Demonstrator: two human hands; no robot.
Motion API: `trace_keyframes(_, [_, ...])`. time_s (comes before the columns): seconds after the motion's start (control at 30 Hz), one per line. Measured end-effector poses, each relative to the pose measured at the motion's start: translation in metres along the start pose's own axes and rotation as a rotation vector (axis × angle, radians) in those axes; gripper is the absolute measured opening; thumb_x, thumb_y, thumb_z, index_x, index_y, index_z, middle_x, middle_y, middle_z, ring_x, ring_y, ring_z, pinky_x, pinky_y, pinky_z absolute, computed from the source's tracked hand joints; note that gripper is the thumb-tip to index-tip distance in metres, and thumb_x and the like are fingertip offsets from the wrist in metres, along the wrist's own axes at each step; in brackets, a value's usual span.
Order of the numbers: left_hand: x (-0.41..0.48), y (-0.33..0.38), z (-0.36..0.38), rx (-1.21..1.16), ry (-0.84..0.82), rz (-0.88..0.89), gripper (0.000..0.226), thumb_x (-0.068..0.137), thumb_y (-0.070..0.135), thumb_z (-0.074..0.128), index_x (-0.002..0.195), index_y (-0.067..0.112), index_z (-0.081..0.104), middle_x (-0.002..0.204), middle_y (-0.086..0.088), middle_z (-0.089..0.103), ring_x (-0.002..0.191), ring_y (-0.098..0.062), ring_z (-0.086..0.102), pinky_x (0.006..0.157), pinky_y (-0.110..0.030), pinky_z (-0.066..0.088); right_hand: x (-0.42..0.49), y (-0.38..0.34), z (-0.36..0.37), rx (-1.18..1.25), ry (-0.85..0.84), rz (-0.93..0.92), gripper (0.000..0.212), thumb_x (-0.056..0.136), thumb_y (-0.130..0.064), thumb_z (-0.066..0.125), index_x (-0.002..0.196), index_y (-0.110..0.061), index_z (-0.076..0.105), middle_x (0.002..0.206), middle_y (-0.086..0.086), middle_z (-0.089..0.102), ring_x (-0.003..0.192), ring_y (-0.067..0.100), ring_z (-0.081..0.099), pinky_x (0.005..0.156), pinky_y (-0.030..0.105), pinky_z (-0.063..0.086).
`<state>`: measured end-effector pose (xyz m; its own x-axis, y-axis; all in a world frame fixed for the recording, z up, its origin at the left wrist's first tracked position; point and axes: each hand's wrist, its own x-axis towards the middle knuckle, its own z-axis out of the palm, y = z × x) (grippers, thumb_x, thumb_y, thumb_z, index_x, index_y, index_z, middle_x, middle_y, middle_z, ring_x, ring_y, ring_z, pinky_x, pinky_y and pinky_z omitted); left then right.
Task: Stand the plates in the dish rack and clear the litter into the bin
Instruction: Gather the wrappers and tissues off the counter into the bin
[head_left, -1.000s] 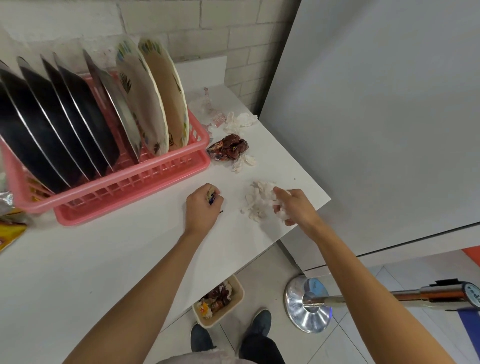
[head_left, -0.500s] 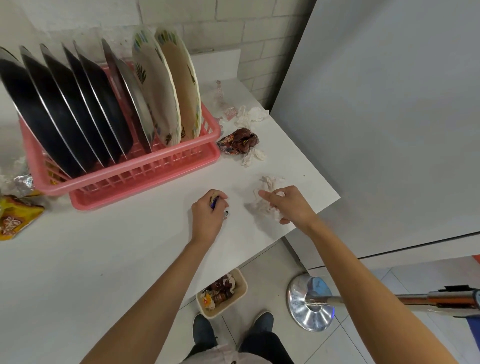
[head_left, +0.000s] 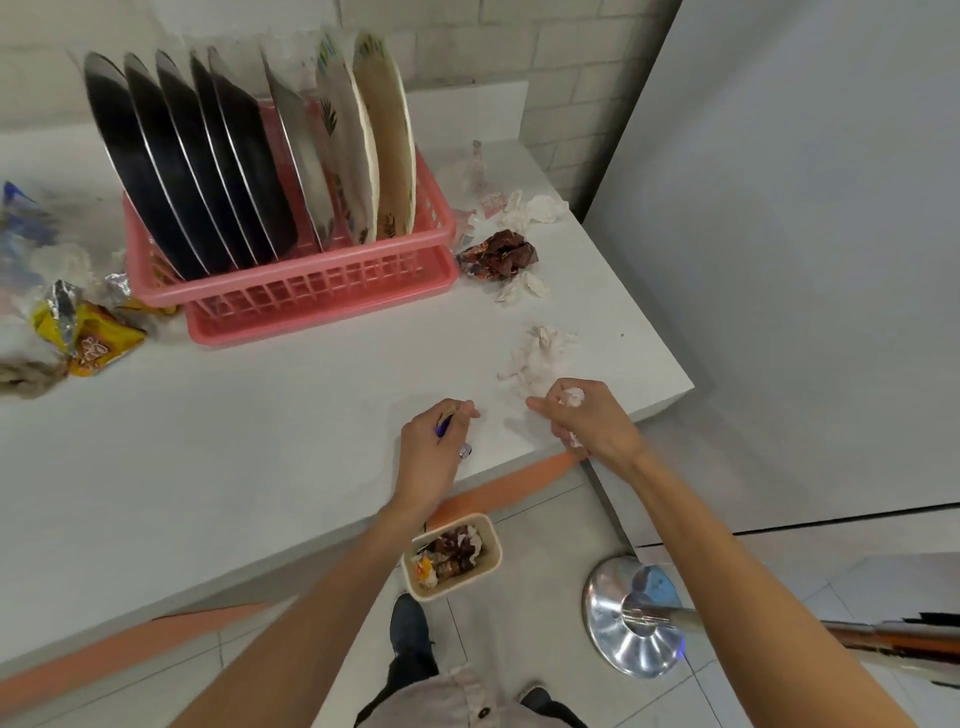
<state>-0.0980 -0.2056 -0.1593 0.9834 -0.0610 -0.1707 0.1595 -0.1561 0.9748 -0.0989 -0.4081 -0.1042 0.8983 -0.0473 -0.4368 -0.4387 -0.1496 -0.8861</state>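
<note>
Right hand (head_left: 595, 426) nearer (tissue (head_left: 572, 398) in grip)

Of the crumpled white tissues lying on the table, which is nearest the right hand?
The tissue just beyond the right hand, near the front edge of the table. The others lie farther back, beside the brown wrapper and by the back corner.

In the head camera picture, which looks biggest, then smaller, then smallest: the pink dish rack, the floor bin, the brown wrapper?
1. pink dish rack
2. bin
3. brown wrapper
The bin looks just slightly bigger than the wrapper, though it sits farther away.
</note>
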Motion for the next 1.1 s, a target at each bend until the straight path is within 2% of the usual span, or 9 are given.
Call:
trace_keyframes(0.13, [-0.045,0.004,0.021,0.075,0.007,0.007,0.019,0.098,0.026,0.054,0.089,0.030,0.071,0.090,0.018,0.069,0.087,0.000,0.063,0.073,-0.010,0.049,-0.025,0.034,-0.015,-0.018,-0.036,0.017,0.060,0.087,-0.054,0.061,0.047,-0.016,0.038,0.045,0.002,0.031,0.042,0.018,0.026,0.044,0.022,0.020])
trace_keyframes(0.3, [-0.108,-0.015,0.051,0.105,0.087,-0.046,0.024,0.097,0.035,0.055,0.081,0.022,0.066,0.080,-0.002,0.064,0.069,-0.008,0.057,0.066,-0.017,0.047,-0.057,0.086,-0.031,0.069,-0.096,0.200,0.047,0.078,-0.052,0.047,0.042,-0.024,0.034,0.042,-0.003,0.032,0.034,0.011,0.026,0.040,0.013,0.020])
trace_keyframes(0.37, [-0.132,-0.025,0.061,0.117,0.124,-0.077,0.026,0.097,0.038,0.054,0.080,0.021,0.064,0.079,-0.004,0.063,0.071,-0.018,0.057,0.066,-0.028,0.048,-0.075,0.102,-0.033,0.072,-0.126,0.224,0.036,0.072,-0.041,0.042,0.042,-0.023,0.036,0.042,-0.001,0.035,0.032,0.010,0.025,0.041,0.011,0.019])
trace_keyframes(0.47, [-0.161,-0.032,0.072,0.113,0.121,-0.110,0.031,0.098,0.037,0.053,0.077,0.016,0.061,0.075,-0.006,0.059,0.066,-0.015,0.053,0.065,-0.032,0.045,-0.100,0.122,-0.033,-0.026,-0.120,0.175,0.036,0.078,-0.020,0.041,0.042,-0.022,0.040,0.050,0.002,0.041,0.037,0.010,0.028,0.043,0.015,0.018])
trace_keyframes(0.53, [-0.171,-0.031,0.077,0.152,0.096,-0.107,0.029,0.097,0.035,0.054,0.076,0.015,0.061,0.073,-0.004,0.060,0.068,-0.016,0.054,0.067,-0.028,0.045,-0.114,0.129,-0.029,-0.071,-0.113,0.148,0.040,0.083,-0.010,0.041,0.045,-0.023,0.041,0.057,0.005,0.042,0.040,0.012,0.030,0.044,0.017,0.017])
trace_keyframes(0.67, [-0.174,-0.023,0.075,0.170,0.050,-0.078,0.024,0.097,0.027,0.055,0.077,0.016,0.063,0.074,-0.006,0.061,0.067,-0.016,0.054,0.062,-0.014,0.041,-0.132,0.130,-0.014,-0.068,-0.048,0.111,0.032,0.087,-0.008,0.042,0.056,-0.017,0.045,0.064,0.010,0.044,0.045,0.013,0.033,0.042,0.021,0.021])
trace_keyframes(0.8, [-0.177,-0.026,0.063,0.180,-0.009,-0.106,0.021,0.096,0.021,0.058,0.077,0.016,0.064,0.072,-0.004,0.062,0.064,-0.007,0.052,0.062,-0.012,0.041,-0.144,0.143,0.009,0.024,0.023,0.124,0.021,0.090,-0.007,0.043,0.070,-0.011,0.049,0.069,0.011,0.044,0.053,0.016,0.037,0.043,0.021,0.023])
trace_keyframes(0.93, [-0.187,-0.040,0.034,0.178,-0.076,-0.167,0.016,0.094,0.019,0.060,0.081,0.013,0.067,0.078,-0.006,0.065,0.065,-0.001,0.054,0.062,-0.012,0.044,-0.155,0.162,0.046,0.071,0.057,0.151,0.029,0.090,-0.008,0.047,0.062,-0.014,0.050,0.056,0.002,0.044,0.042,0.010,0.035,0.040,0.017,0.023])
trace_keyframes(1.1, [-0.189,-0.073,-0.012,0.187,-0.104,-0.206,0.015,0.096,0.019,0.058,0.086,0.018,0.068,0.076,0.010,0.065,0.065,0.003,0.059,0.054,-0.010,0.042,-0.151,0.182,0.101,0.060,0.051,0.181,0.033,0.097,-0.016,0.050,0.064,-0.013,0.051,0.050,-0.003,0.042,0.037,0.008,0.034,0.037,0.018,0.023])
